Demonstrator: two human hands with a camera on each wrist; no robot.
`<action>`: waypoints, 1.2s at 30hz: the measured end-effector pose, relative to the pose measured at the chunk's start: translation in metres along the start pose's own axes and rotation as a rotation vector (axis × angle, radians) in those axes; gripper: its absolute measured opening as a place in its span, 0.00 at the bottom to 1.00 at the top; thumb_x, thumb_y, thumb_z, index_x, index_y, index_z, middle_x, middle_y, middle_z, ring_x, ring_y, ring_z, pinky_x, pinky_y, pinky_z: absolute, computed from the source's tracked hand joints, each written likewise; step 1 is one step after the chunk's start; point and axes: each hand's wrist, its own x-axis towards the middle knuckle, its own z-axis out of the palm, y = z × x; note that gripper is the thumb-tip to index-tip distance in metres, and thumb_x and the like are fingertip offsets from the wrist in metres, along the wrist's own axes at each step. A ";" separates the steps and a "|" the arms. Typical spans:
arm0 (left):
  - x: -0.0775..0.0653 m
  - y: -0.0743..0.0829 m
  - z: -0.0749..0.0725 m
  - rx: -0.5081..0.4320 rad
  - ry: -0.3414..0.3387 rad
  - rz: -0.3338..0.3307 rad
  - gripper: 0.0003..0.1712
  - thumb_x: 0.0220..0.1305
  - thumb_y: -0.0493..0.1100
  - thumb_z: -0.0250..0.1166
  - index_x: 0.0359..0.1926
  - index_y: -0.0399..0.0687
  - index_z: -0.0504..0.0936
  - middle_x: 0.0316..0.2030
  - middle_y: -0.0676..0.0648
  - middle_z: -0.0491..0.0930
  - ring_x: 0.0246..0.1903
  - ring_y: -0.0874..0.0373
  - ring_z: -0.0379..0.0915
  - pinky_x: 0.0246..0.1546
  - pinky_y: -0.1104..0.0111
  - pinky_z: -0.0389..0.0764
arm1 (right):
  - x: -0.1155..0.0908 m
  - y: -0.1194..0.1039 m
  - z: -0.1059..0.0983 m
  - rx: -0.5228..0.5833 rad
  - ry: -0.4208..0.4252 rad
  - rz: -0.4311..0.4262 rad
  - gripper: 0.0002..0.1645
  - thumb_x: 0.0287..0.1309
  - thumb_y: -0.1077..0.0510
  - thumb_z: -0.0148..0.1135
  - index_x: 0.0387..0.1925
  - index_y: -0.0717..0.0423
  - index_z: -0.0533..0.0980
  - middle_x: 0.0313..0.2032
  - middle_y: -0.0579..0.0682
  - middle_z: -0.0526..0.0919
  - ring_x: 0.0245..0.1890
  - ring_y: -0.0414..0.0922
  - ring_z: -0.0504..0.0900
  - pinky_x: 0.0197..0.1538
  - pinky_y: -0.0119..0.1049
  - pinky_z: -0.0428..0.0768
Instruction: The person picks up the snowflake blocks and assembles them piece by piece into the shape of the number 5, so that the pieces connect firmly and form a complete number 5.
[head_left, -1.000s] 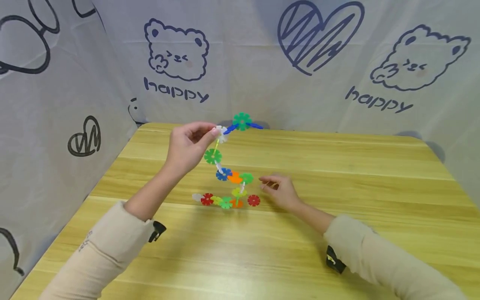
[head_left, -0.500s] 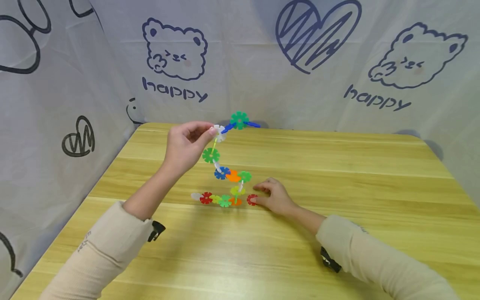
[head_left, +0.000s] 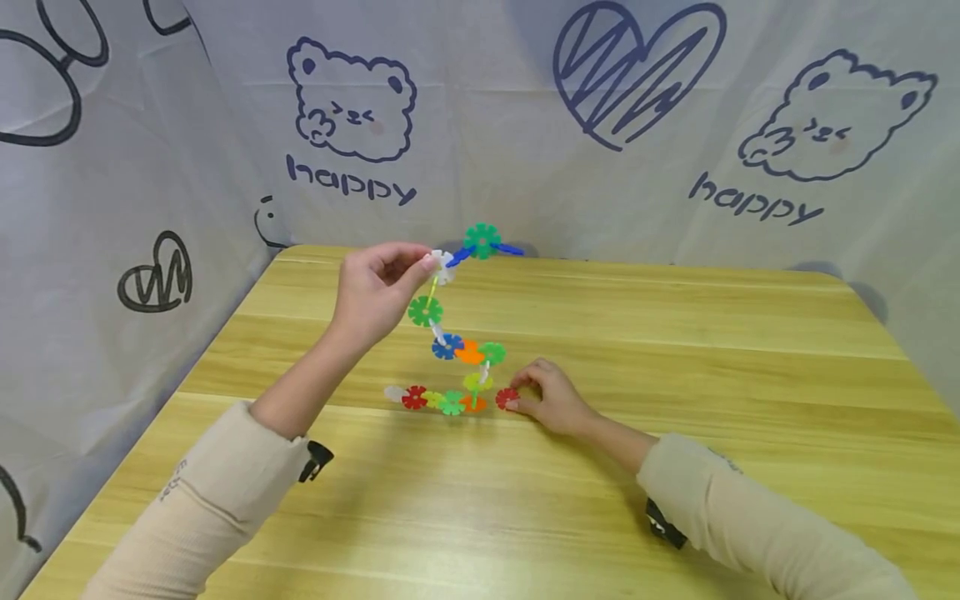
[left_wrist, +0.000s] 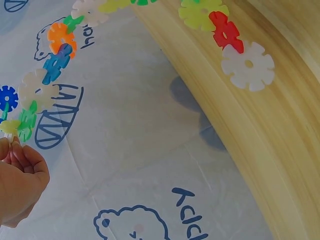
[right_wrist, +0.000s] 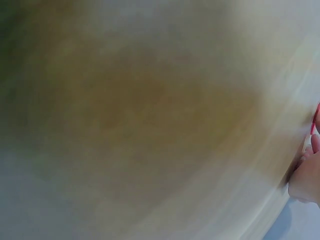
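Note:
My left hand (head_left: 375, 292) pinches a white snowflake disc (head_left: 443, 267) between thumb and forefinger, high in a chain of interlocked snowflake discs. Above it, blue discs flank a green disc (head_left: 482, 241). Downward the chain runs through a green disc (head_left: 425, 311), a blue disc (head_left: 447, 347) and an orange disc (head_left: 473, 404), then left to a white end disc (left_wrist: 248, 65). Just right of the chain's lower part, my right hand (head_left: 557, 397) pinches a loose red snowflake disc (head_left: 506, 399) at its right edge. A gap separates this disc from the orange one. The right wrist view shows only a red sliver.
The wooden table (head_left: 675, 367) extends around the chain on all sides. A pale cloth (head_left: 495, 158) with drawn bears and hearts hangs behind the table and along its left side. Black wrist straps (head_left: 316, 461) show at both cuffs.
My right hand has moved slightly left and down onto the red disc, and its thumb and finger now grip that disc's edge. The left hand and chain stay nearly still.

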 end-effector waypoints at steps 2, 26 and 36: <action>0.000 0.000 0.000 -0.004 0.001 -0.003 0.11 0.61 0.39 0.62 0.40 0.33 0.82 0.34 0.38 0.81 0.24 0.64 0.68 0.26 0.80 0.71 | -0.001 -0.001 0.000 -0.008 -0.008 0.000 0.15 0.48 0.60 0.69 0.37 0.65 0.78 0.36 0.56 0.77 0.36 0.45 0.70 0.41 0.32 0.69; -0.001 -0.001 0.004 -0.016 -0.006 -0.004 0.11 0.61 0.38 0.62 0.40 0.33 0.82 0.34 0.36 0.81 0.24 0.66 0.68 0.25 0.80 0.71 | -0.011 -0.001 -0.013 0.043 -0.085 0.087 0.14 0.52 0.68 0.64 0.40 0.65 0.71 0.27 0.51 0.73 0.28 0.41 0.67 0.31 0.26 0.68; -0.001 0.000 0.004 -0.010 -0.010 0.008 0.11 0.61 0.38 0.63 0.40 0.33 0.82 0.34 0.37 0.81 0.24 0.64 0.68 0.25 0.80 0.71 | -0.017 0.005 -0.024 0.037 0.016 0.110 0.05 0.54 0.69 0.61 0.31 0.64 0.72 0.23 0.52 0.73 0.24 0.39 0.67 0.28 0.25 0.67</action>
